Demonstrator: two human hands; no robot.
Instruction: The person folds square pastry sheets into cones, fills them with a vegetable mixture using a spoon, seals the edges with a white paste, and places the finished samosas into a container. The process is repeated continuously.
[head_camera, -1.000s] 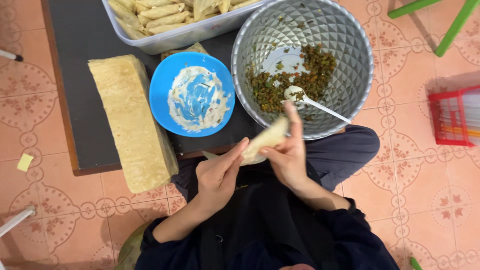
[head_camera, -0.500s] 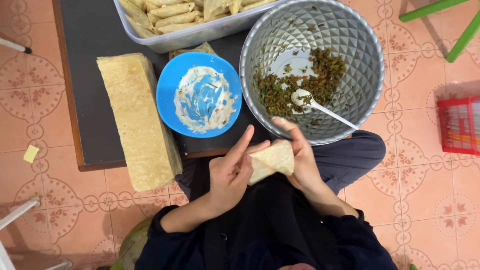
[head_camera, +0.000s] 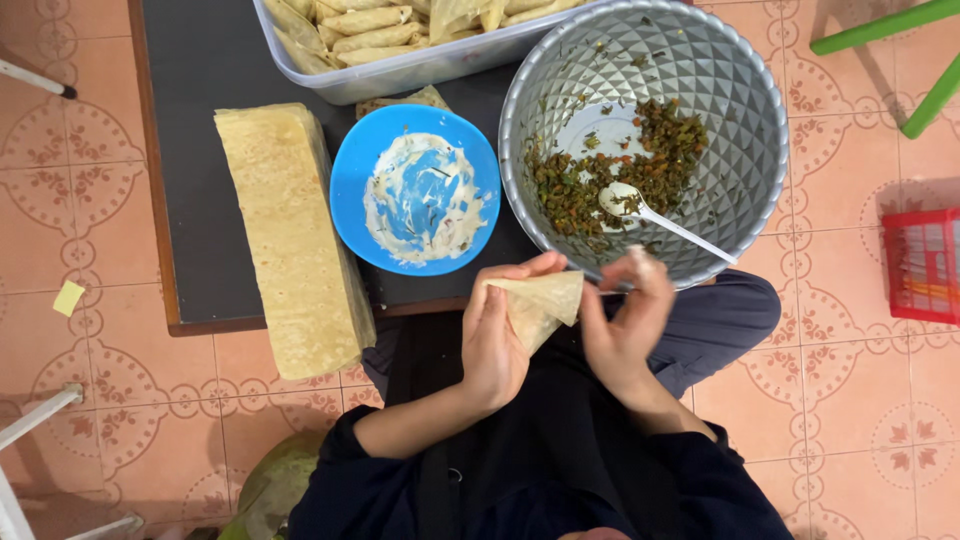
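Observation:
My left hand (head_camera: 498, 340) holds a thin pale pastry wrapper (head_camera: 538, 300) folded into a cone, just below the table's front edge. My right hand (head_camera: 625, 325) touches the wrapper's right side with its fingers spread. Just beyond it stands a large silver bowl (head_camera: 740, 120) with green-brown chopped filling (head_camera: 570, 190) and a white spoon (head_camera: 655, 215) lying in it. A blue bowl (head_camera: 355, 185) smeared with white paste sits to the left of the silver bowl.
A tall stack of pastry sheets (head_camera: 285, 235) lies on the dark low table (head_camera: 200, 120). A clear tub (head_camera: 400, 70) of folded pastries stands at the back. A red basket (head_camera: 925, 265) and green legs (head_camera: 925, 60) are on the tiled floor at right.
The wrapper has gone from a flat folded piece to a cone held upright in my left hand. My right hand shifted to its right side. The view moved closer.

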